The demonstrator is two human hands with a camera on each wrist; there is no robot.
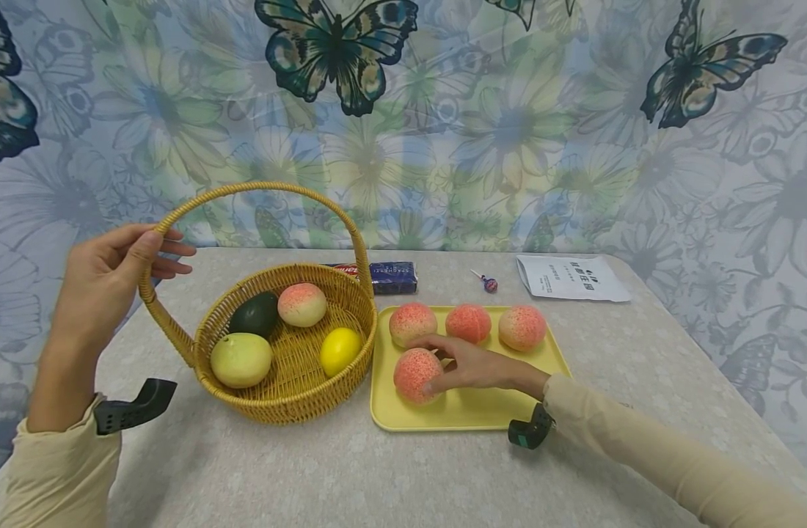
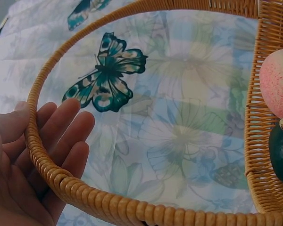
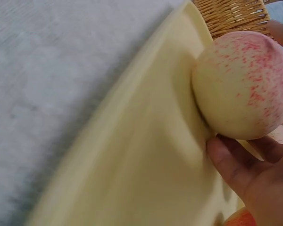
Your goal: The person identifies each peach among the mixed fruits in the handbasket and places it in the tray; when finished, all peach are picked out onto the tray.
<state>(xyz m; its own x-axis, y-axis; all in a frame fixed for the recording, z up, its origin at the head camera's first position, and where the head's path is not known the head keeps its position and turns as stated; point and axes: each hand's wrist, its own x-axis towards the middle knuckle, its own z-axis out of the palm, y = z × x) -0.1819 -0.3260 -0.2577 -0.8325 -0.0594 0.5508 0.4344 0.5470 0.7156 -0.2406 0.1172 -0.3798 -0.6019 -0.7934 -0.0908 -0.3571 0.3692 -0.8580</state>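
My left hand (image 1: pixel 116 268) holds the side of the wicker basket's handle (image 1: pixel 265 185), thumb on one side and loosely extended fingers on the other. Inside the basket (image 1: pixel 285 414) lie a dark green avocado (image 1: pixel 254 314), a peach (image 1: pixel 301 304), a yellow lemon (image 1: pixel 340 352) and a pale green round fruit (image 1: pixel 241 360). Over the yellow tray (image 1: pixel 483 411), my right hand (image 1: pixel 472 365) grips a pink-speckled peach (image 1: pixel 417 375) at the tray's left part; the right wrist view shows fingers around the peach's (image 3: pixel 243 84) sides. Behind it sit three more peaches, left (image 1: pixel 413 324), middle (image 1: pixel 468 323) and right (image 1: pixel 522 328).
Behind the basket lies a dark blue spaghetti pack (image 1: pixel 393 278), partly hidden. A wrapped lollipop (image 1: pixel 488 283) and a white printed pouch (image 1: pixel 573 278) are farther right. A butterfly-patterned cloth (image 1: pixel 443 147) hangs along the table's back edge.
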